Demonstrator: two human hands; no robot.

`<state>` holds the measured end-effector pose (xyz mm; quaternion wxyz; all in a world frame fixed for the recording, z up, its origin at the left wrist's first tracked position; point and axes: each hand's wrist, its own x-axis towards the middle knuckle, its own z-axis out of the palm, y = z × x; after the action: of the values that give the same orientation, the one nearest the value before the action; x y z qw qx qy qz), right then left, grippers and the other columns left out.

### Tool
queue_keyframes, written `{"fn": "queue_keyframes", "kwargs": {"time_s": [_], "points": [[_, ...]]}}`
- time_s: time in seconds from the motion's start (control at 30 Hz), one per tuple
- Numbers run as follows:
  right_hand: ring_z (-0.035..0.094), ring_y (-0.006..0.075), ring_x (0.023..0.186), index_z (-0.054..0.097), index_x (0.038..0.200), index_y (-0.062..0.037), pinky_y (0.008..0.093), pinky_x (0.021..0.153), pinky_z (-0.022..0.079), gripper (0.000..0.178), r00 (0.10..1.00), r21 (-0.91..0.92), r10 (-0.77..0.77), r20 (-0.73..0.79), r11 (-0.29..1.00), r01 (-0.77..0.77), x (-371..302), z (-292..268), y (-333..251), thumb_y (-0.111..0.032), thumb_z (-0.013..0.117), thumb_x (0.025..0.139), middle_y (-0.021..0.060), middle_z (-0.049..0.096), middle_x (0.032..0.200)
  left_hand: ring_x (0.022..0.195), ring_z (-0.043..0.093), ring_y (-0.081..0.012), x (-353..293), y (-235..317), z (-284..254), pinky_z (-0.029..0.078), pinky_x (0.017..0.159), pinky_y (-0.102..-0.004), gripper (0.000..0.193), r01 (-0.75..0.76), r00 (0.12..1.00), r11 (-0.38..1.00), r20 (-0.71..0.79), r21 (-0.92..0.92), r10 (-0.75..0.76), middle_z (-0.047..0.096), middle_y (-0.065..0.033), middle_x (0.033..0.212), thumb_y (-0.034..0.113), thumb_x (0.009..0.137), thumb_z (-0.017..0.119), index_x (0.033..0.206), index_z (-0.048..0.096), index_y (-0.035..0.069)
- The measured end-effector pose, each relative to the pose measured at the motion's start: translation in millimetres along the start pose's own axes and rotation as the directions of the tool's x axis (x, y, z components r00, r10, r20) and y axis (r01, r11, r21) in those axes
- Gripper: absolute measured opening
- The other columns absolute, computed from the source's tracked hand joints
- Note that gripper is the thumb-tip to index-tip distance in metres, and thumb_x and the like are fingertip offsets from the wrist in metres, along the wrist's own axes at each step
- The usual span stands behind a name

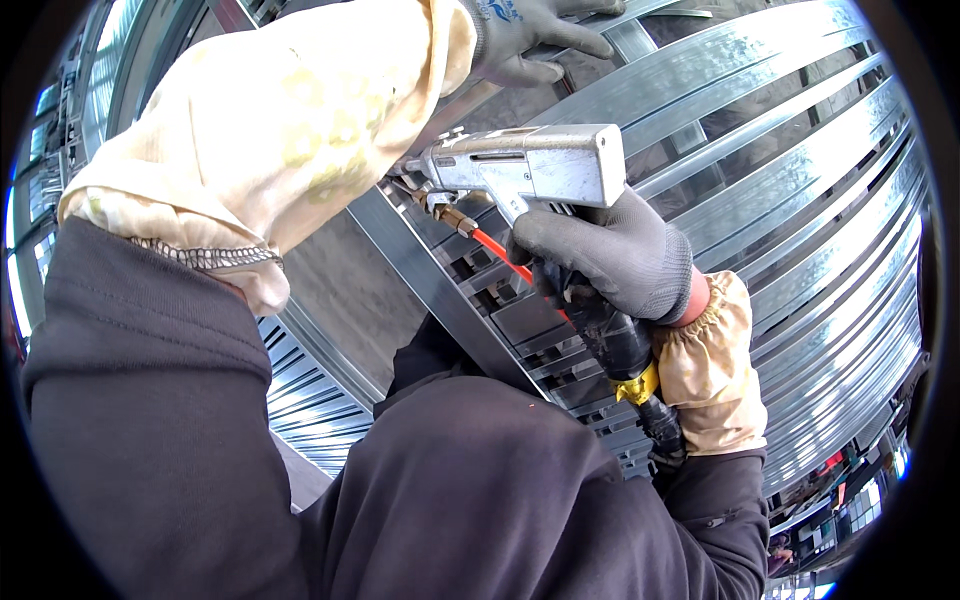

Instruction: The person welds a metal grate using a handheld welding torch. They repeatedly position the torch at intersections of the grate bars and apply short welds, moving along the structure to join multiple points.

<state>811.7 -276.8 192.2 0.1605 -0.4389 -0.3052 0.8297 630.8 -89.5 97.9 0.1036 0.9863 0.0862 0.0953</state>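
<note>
While a dark-clothed knee [470,450] fills the lower middle, the right hand [615,250], grey-gloved, is curled firmly around the grip of a silver power tool [540,160], held over metal strips [750,90] with its nose pointing left. A black-wrapped section [605,335] with a yellow band [637,385] runs from under that hand toward the right forearm; an orange hose [500,253] joins a brass-coloured fitting [455,219] below the tool. Farther out, beyond the cream sleeve cover [300,110], the left hand [530,42] spreads its gloved fingers, gripping nothing visible; whether it touches metal, I cannot tell.
</note>
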Motion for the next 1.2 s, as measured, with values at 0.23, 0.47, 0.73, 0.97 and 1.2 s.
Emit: {"fn": "queue_keyframes", "kwargs": {"time_s": [0.23,0.47,0.73,0.97,1.2], "points": [[0.063,0.0075,0.068,0.064,0.119,0.0017,0.0224,0.059,0.052,0.035,1.0,-0.02,-0.028,0.015,0.999,0.028,0,-2,7,-0.022,0.07,0.094,0.0046,0.069,0.091,0.145,0.032,-0.0392,1,-1,3,0.025,0.114,-0.0636,0.063,0.003,1.0,1.0,0.005,-0.006,-0.003,0.038,-0.0175,0.156,0.036,0.074,0.075,0.134,0.059,0.025],[0.063,0.0077,0.07,0.064,0.12,0.0018,0.0232,0.062,0.053,0.035,0.997,-0.051,-0.074,0.011,0.996,0.075,-1,-3,10,-0.021,0.069,0.094,0.0048,0.07,0.092,0.145,0.033,-0.0391,0,-1,3,0.025,0.113,-0.0636,0.064,0.016,1.0,1.0,0.023,-0.009,-0.016,0.038,-0.0171,0.156,0.038,0.074,0.075,0.135,0.059,0.025],[0.061,0.0076,0.077,0.062,0.126,0.0008,0.0249,0.064,0.052,0.043,1.0,-0.067,0.024,0.017,0.998,-0.022,-6,-4,6,-0.026,0.068,0.094,0.004,0.068,0.094,0.145,0.034,-0.0374,0,0,3,0.025,0.114,-0.0626,0.063,0.009,1.0,1.0,-0.003,-0.005,-0.009,0.039,-0.0166,0.155,0.038,0.074,0.076,0.134,0.06,0.025],[0.062,0.0073,0.075,0.062,0.127,0.0007,0.0241,0.063,0.052,0.044,0.999,-0.05,0.037,0.027,0.998,-0.036,-11,-3,8,-0.027,0.068,0.094,0.0051,0.068,0.096,0.145,0.034,-0.0377,1,4,-4,0.024,0.116,-0.0605,0.062,0.016,1.0,1.0,0.013,-0.023,-0.016,0.041,-0.0172,0.154,0.036,0.075,0.075,0.134,0.06,0.025],[0.061,0.0059,0.068,0.062,0.126,0.0009,0.0229,0.058,0.051,0.042,1.0,-0.058,0.019,-0.008,0.998,-0.02,-12,-2,8,-0.026,0.068,0.094,0.0042,0.069,0.092,0.145,0.034,-0.0378,3,1,-2,0.024,0.116,-0.0611,0.063,0.018,0.999,1.0,0.035,-0.023,-0.018,0.039,-0.0173,0.155,0.037,0.077,0.074,0.136,0.058,0.026]]}}
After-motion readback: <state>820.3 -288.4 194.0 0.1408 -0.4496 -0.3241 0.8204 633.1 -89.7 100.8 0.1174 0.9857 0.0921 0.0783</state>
